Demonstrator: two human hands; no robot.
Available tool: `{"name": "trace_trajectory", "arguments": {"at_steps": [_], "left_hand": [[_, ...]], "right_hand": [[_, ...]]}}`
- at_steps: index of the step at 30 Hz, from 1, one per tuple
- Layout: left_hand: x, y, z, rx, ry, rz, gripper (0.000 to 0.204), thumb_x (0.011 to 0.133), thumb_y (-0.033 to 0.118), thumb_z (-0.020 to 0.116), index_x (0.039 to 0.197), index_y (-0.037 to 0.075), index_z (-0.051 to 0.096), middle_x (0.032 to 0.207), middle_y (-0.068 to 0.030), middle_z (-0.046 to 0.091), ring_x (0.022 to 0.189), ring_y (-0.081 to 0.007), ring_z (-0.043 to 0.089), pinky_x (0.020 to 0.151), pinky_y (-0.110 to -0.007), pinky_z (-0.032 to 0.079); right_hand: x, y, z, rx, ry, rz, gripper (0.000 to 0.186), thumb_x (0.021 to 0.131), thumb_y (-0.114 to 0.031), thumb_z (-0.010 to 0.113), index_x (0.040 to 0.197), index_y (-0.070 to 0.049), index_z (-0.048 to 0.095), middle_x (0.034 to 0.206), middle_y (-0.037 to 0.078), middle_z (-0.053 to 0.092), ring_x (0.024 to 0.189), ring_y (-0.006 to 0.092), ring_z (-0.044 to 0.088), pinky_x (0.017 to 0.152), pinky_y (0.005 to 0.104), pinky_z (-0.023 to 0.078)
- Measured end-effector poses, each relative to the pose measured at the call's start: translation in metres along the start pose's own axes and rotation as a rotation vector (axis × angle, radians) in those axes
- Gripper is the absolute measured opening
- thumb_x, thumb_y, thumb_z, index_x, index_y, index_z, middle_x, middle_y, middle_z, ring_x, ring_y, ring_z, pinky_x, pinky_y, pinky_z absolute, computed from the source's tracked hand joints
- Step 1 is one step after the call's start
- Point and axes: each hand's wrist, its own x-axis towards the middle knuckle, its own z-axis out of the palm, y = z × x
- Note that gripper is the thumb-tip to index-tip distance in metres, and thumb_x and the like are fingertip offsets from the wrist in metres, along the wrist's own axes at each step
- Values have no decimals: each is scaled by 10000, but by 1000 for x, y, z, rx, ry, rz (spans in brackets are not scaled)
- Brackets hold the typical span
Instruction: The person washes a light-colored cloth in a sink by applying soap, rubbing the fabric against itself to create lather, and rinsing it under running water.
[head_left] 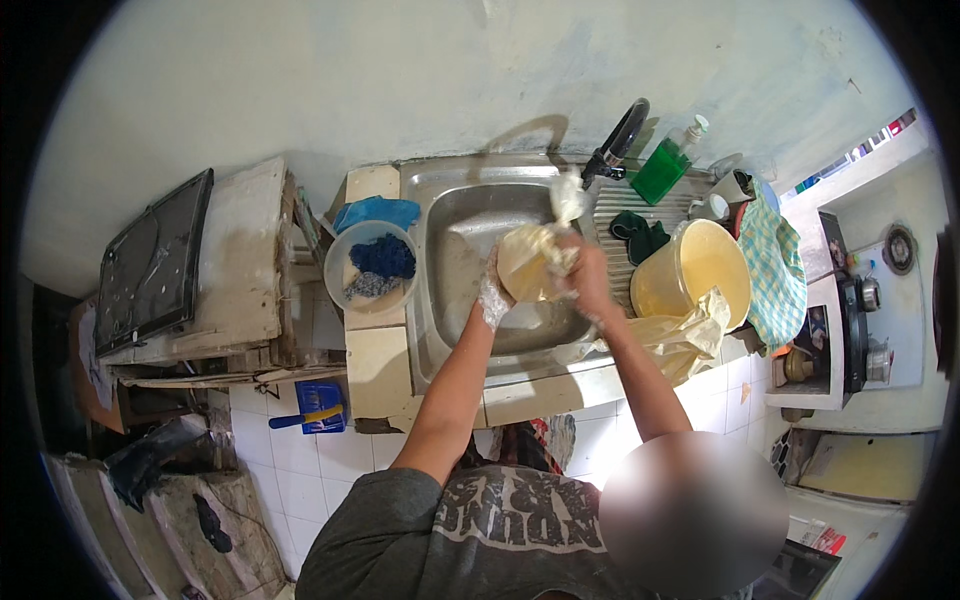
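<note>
Over the steel sink (437, 255) I hold a bunched cream-coloured cloth (528, 262) between both hands. My left hand (496, 285) grips its left side, with white suds on the wrist; the cloth hides most of those fingers. My right hand (588, 278) is closed on the cloth's right side, a little blurred by motion. A twisted end of the cloth sticks up toward the black faucet (622, 135). Right of my right hand stands a pale yellow bucket (655, 275), and another cream cloth (690, 338) lies over the counter's front edge beside it.
Left of the sink sits a round tub (340, 292) with dark blue and grey cloths, a blue cloth (376, 213) behind it. On the right are a dark green cloth (640, 238), a green soap bottle (662, 170) and a checked cloth (775, 270). A blue dustpan (321, 405) is low at left.
</note>
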Motion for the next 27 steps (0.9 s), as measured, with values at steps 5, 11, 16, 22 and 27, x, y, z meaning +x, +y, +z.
{"name": "trace_trajectory", "arguments": {"at_steps": [5, 11, 16, 22, 27], "left_hand": [[12, -9, -17, 176, -24, 74, 411, 912, 287, 372, 1242, 47, 420, 1197, -112, 504, 1048, -247, 527, 894, -391, 447], [12, 10, -45, 52, -138, -85, 401, 898, 271, 419, 1216, 28, 435, 1124, -132, 533, 1010, -215, 535, 873, -359, 457], [16, 6, -45, 424, 254, 18, 355, 878, 303, 467, 1117, 46, 524, 1021, -93, 585, 875, -190, 585, 765, -338, 497], [3, -6, -70, 297, 242, -43, 398, 888, 351, 423, 1117, 38, 514, 1033, -83, 577, 912, -205, 571, 834, -350, 467], [5, -5, -72, 308, -21, -10, 403, 899, 324, 407, 1174, 34, 463, 1084, -98, 545, 967, -210, 548, 847, -352, 457]], "right_hand": [[0, 5, 20, -278, -22, -30, 348, 587, -95, 674, 924, -58, 594, 920, 124, 569, 724, 334, 582, 626, 387, 472], [-14, 10, 69, -230, -248, -161, 281, 611, -159, 679, 865, -52, 620, 974, 138, 576, 750, 333, 601, 643, 397, 484], [-27, 47, 76, -118, -133, 106, 344, 561, -62, 669, 895, -13, 602, 946, 175, 578, 783, 370, 580, 668, 407, 466], [-23, 54, 74, -163, -148, 213, 323, 582, -10, 618, 904, 7, 590, 802, 228, 588, 760, 373, 586, 663, 421, 468], [-23, 47, 85, -145, -173, 54, 361, 559, -17, 635, 918, 9, 605, 804, 199, 602, 746, 370, 589, 658, 409, 476]]}}
